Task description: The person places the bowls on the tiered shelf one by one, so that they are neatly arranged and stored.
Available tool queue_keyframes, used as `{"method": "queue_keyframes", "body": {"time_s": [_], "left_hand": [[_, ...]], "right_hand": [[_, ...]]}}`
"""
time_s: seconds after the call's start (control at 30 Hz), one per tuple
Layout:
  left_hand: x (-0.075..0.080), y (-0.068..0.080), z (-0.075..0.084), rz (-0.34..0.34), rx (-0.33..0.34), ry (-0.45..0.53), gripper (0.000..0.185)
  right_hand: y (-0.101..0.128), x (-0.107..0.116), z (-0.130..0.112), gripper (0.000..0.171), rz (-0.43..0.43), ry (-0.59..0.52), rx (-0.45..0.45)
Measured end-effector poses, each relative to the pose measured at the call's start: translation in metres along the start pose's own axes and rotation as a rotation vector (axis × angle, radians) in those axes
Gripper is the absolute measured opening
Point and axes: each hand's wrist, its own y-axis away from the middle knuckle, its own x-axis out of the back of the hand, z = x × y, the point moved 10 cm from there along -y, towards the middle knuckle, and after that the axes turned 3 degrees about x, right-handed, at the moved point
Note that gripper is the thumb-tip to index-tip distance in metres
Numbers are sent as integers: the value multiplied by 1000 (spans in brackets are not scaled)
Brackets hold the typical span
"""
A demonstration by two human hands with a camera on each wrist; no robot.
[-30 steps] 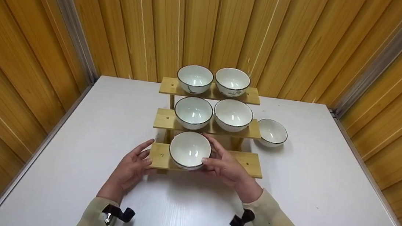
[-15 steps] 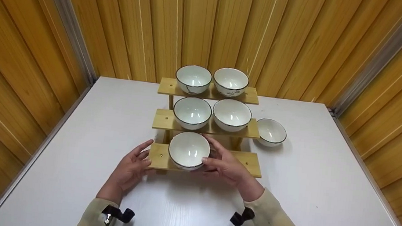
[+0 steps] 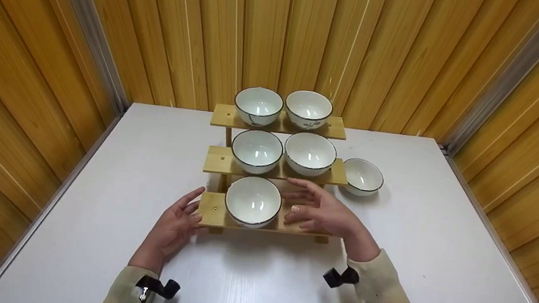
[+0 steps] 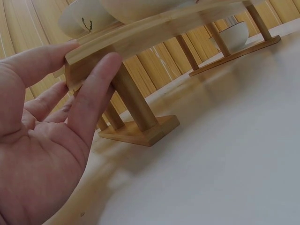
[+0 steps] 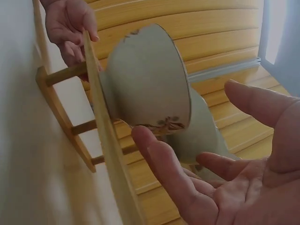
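A three-tier wooden display rack [image 3: 332, 219] stands on the table. On the left of its lowest board sits a white, dark-rimmed bowl [image 3: 253, 201], upright. My left hand [image 3: 174, 226] holds the left end of that board; in the left wrist view its fingers [image 4: 104, 70] lie above and below the board's end, beside the leg. To the right of the lowest bowl is my right hand [image 3: 325, 214], fingers spread and nothing held. In the right wrist view, its fingertips [image 5: 143, 136] are right by the bowl's patterned side [image 5: 147, 77].
Two bowls stand on the middle board, a left one [image 3: 256, 151] and a right one [image 3: 310, 154]. The top board bears two more, left [image 3: 258, 106] and right [image 3: 308, 110]. Another bowl [image 3: 363, 177] sits on the white table [image 3: 415, 225] right of the rack. Wood-patterned walls [image 3: 271, 33] enclose the table.
My right hand has let go of the lowest bowl and moved right, its fingers opening. The bowl stays in place on the lowest board. My left hand has kept its position.
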Motion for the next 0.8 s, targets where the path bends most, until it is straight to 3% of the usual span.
{"method": "queue_keyframes", "body": {"time_s": [0.23,0.33,0.67,0.8], "left_hand": [[4,0,-2,57,40,-19,77],[4,0,-2,63,43,-22,77],[4,0,-2,52,27,-4,77],[4,0,-2,50,25,0,77]], "right_hand": [[18,32,-23,61,38,135,122],[28,48,-30,58,78,141,154],[52,102,-39,56,286,63,185],[59,121,-40,50,368,-25,236]]}}
